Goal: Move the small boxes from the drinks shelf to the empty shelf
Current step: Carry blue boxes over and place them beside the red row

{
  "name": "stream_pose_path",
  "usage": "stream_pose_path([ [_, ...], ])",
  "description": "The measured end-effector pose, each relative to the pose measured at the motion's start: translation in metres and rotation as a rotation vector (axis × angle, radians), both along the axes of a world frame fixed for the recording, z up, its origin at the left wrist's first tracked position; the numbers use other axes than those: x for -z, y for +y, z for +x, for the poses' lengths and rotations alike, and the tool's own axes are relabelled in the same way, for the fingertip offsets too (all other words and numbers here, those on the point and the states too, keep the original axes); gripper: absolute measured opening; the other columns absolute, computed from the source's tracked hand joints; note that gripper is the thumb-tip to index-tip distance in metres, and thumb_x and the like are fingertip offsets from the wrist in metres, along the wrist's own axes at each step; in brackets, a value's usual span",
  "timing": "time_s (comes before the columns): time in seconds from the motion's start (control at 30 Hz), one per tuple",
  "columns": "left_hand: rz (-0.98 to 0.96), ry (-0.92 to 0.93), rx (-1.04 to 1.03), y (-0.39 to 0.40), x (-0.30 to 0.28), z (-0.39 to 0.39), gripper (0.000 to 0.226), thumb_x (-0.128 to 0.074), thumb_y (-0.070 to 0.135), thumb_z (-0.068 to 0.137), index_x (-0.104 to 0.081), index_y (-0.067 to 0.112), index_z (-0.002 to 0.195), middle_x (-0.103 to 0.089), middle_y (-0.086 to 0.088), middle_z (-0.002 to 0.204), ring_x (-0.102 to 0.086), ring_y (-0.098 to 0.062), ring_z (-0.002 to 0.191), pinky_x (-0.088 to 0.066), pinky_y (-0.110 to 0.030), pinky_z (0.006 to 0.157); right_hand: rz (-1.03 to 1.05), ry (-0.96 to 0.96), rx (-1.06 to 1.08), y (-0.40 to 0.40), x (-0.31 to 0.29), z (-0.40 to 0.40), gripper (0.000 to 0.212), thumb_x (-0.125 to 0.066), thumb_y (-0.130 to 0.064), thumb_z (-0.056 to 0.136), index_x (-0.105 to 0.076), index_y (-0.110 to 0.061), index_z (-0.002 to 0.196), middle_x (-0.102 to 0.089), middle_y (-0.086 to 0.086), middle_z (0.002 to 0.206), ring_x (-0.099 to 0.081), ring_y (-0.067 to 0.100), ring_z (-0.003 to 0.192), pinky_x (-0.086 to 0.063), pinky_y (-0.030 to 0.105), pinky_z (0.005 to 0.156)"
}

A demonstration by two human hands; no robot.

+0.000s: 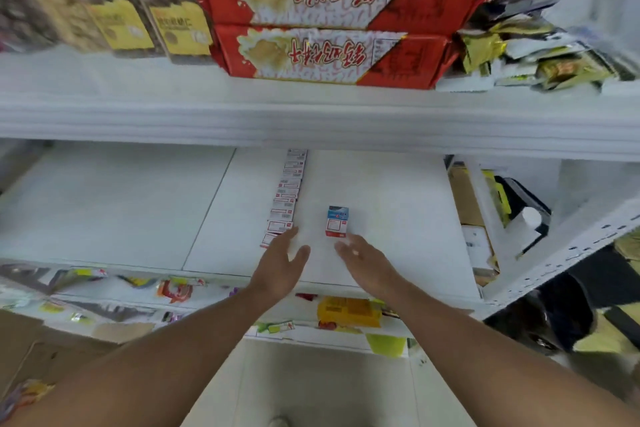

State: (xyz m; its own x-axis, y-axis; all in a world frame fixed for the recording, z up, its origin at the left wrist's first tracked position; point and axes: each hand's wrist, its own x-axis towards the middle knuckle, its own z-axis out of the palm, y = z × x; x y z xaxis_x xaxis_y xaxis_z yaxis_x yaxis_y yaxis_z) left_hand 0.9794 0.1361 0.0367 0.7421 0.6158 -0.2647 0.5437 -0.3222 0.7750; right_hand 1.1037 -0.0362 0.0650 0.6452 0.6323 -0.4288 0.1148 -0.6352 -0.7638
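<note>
A row of small boxes (286,196) lies in a line running back along the white shelf (114,204). One blue and white box (337,221) stands upright just to its right, apart from the row. The left hand (281,263) reaches in, fingers straight and spread, tips at the row's near end. The right hand (363,262) is spread too, holding nothing, just before the lone box

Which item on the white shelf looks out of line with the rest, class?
The single blue, white and red small box stands alone, apart to the right of the neat row of small boxes that runs front to back on the white shelf. Both the left hand and right hand are open just in front of it.
</note>
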Motion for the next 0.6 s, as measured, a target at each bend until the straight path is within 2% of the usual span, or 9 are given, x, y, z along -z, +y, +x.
stream_pose_path([
  [0.13,0.225,0.101,0.126,-0.005,-0.036,-0.029,0.060,-0.056,0.050,0.108,-0.045,0.028,0.162,-0.051,0.004,0.159,-0.055,-0.015,0.137,-0.039,-0.028,0.116,-0.135,-0.185,-0.136,-0.006,-0.016,-0.011,0.073,-0.037,-0.070,0.104,-0.038,-0.027,0.163,-0.042,0.001,0.167,-0.043,0.024,0.150,-0.036,0.044,0.122],
  [0.2,0.284,0.163,0.184,-0.005,-0.054,-0.042,0.056,-0.054,0.051,0.108,-0.047,0.030,0.160,-0.053,0.004,0.157,-0.058,-0.017,0.133,-0.044,-0.031,0.115,-0.200,-0.295,-0.199,-0.010,-0.031,-0.020,0.071,-0.039,-0.070,0.102,-0.043,-0.029,0.160,-0.046,-0.001,0.163,-0.047,0.024,0.147,-0.041,0.044,0.117],
  [0.33,0.258,0.268,0.268,-0.001,-0.083,-0.072,0.058,-0.055,0.056,0.106,-0.048,0.034,0.159,-0.052,0.007,0.158,-0.060,-0.019,0.134,-0.045,-0.035,0.116,-0.258,-0.480,-0.275,-0.010,-0.056,-0.043,0.070,-0.045,-0.071,0.098,-0.051,-0.032,0.155,-0.049,-0.003,0.160,-0.051,0.022,0.142,-0.045,0.043,0.111],
  [0.47,0.485,0.331,0.321,0.002,-0.107,-0.116,0.060,-0.050,0.059,0.106,-0.044,0.035,0.160,-0.048,0.003,0.162,-0.052,-0.022,0.143,-0.044,-0.040,0.114,-0.281,-0.622,-0.301,-0.007,-0.077,-0.091,0.069,-0.049,-0.070,0.094,-0.053,-0.031,0.151,-0.055,-0.002,0.153,-0.056,0.023,0.134,-0.051,0.043,0.103],
  [0.6,0.615,0.364,0.325,0.002,-0.124,-0.170,0.064,-0.051,0.062,0.102,-0.043,0.034,0.160,-0.051,0.002,0.157,-0.055,-0.025,0.138,-0.051,-0.047,0.108,-0.328,-0.709,-0.382,-0.005,-0.096,-0.145,0.069,-0.052,-0.068,0.092,-0.052,-0.031,0.150,-0.058,0.001,0.143,-0.058,0.026,0.128,-0.054,0.045,0.100],
])
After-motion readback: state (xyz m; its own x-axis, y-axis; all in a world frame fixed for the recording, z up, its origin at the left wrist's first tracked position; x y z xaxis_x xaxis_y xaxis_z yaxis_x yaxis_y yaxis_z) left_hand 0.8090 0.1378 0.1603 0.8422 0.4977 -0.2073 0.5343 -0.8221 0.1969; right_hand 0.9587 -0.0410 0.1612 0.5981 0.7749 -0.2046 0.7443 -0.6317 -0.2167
